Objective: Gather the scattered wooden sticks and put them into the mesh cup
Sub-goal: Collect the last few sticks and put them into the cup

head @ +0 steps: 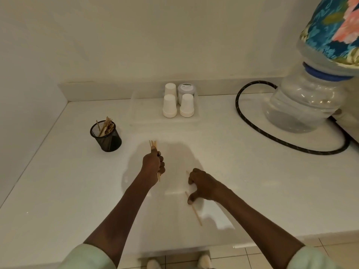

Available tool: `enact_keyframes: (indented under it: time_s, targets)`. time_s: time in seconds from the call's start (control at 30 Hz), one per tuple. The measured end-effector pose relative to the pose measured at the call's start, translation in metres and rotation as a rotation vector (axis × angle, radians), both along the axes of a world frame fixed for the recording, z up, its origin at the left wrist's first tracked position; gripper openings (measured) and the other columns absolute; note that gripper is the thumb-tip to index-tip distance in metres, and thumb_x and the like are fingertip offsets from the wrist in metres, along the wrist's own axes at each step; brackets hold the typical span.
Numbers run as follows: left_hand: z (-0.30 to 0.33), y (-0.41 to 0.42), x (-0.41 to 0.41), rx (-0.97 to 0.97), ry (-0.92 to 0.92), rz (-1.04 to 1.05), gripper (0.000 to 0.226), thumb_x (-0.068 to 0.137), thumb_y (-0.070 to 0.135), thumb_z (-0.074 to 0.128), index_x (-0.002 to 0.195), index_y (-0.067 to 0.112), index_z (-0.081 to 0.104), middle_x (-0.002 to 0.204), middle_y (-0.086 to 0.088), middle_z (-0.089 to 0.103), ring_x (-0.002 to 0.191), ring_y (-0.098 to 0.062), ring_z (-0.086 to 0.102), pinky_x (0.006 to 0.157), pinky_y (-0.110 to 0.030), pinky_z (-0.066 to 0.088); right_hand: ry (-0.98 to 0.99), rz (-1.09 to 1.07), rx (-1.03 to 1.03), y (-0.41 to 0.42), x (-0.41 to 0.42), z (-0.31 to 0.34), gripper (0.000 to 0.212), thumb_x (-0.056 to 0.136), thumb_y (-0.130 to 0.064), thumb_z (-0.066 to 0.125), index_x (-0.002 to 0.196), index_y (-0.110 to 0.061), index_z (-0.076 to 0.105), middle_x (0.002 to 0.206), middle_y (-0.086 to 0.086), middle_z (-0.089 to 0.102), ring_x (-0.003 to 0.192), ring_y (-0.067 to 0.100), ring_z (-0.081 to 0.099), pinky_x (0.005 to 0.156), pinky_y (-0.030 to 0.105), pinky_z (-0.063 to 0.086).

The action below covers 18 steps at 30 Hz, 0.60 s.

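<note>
A black mesh cup stands on the white counter at the left, with several wooden sticks leaning inside it. My left hand is closed around a bundle of wooden sticks, whose ends poke out above and below the fist, to the right of the cup. My right hand rests low on the counter, thumb and fingers spread. Its thumb presses on a single wooden stick that lies flat. A short tip of another stick shows by its fingers.
A clear tray at the back holds upturned white paper cups and a lidded jar. A large water bottle and a black hose take up the right side. The counter's front edge is near my body.
</note>
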<state>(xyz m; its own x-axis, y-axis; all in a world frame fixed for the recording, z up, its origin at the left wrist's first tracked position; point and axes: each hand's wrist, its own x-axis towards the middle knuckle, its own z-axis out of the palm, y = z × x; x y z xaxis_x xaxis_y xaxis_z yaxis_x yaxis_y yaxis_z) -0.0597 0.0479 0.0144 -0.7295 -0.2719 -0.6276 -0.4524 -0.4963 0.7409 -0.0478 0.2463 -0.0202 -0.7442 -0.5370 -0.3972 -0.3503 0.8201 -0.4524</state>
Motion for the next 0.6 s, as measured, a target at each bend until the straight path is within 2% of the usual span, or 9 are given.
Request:
enact_keyframes:
  time_s: [0.13,0.2,0.3,0.37,0.5,0.53,0.6]
  targets:
    - [0.001,0.004,0.006,0.006,0.014,0.002,0.039,0.104,0.039,0.036,0.074,0.016,0.047,0.058,0.003,0.034,0.039,-0.008,0.024,0.036,-0.018,0.019,0.069,-0.078,-0.073,-0.002,-0.015,0.003,0.046,0.066,-0.021,0.085,0.104,-0.004,0.065,0.102,0.003,0.054,0.096,0.021,0.053,0.075,0.021,0.033]
    - [-0.001,0.006,0.007,0.011,0.026,0.016,0.035,0.104,0.034,0.036,0.078,0.015,0.049,0.059,0.003,0.037,0.042,-0.009,0.028,0.038,-0.020,0.025,0.134,-0.072,-0.031,-0.005,-0.025,0.007,0.031,0.073,-0.011,0.078,0.101,-0.001,0.070,0.106,0.009,0.065,0.102,0.023,0.060,0.078,0.023,0.042]
    - [-0.002,0.007,0.007,0.014,0.034,0.051,0.023,0.102,0.023,0.038,0.088,0.015,0.054,0.061,0.003,0.045,0.048,-0.011,0.039,0.046,-0.024,0.035,0.300,-0.075,0.041,-0.012,-0.033,0.008,0.014,0.082,-0.003,0.064,0.095,-0.002,0.069,0.096,0.013,0.070,0.091,0.030,0.067,0.075,0.033,0.054]
    - [-0.004,0.007,0.008,0.014,0.032,0.051,0.020,0.100,0.019,0.039,0.092,0.014,0.057,0.061,0.002,0.048,0.047,-0.011,0.041,0.047,-0.025,0.037,0.376,-0.111,0.071,-0.017,-0.033,0.010,0.006,0.085,-0.003,0.056,0.085,-0.003,0.061,0.091,0.014,0.068,0.083,0.033,0.068,0.064,0.031,0.050]
    - [-0.004,0.009,0.009,0.020,0.012,0.031,0.023,0.102,0.019,0.037,0.095,0.012,0.057,0.063,0.001,0.046,0.046,-0.010,0.036,0.045,-0.024,0.033,0.401,-0.081,0.098,-0.022,-0.034,0.011,0.024,0.080,0.002,0.052,0.069,-0.013,0.038,0.089,0.016,0.065,0.079,0.036,0.066,0.059,0.029,0.037]
    - [-0.004,0.009,0.009,0.019,0.005,0.027,0.024,0.103,0.020,0.037,0.095,0.011,0.057,0.063,0.001,0.046,0.047,-0.010,0.035,0.045,-0.024,0.033,0.376,-0.087,0.097,-0.022,-0.035,0.013,0.025,0.079,0.002,0.054,0.068,-0.013,0.038,0.091,0.016,0.066,0.081,0.036,0.066,0.060,0.029,0.036]
    - [-0.004,0.011,0.011,0.027,-0.009,0.020,0.025,0.104,0.020,0.037,0.095,0.010,0.057,0.064,0.000,0.046,0.049,-0.011,0.035,0.047,-0.025,0.032,0.313,-0.165,0.051,-0.023,-0.038,0.019,0.011,0.077,-0.003,0.059,0.074,-0.007,0.050,0.092,0.014,0.069,0.085,0.033,0.067,0.063,0.029,0.044]
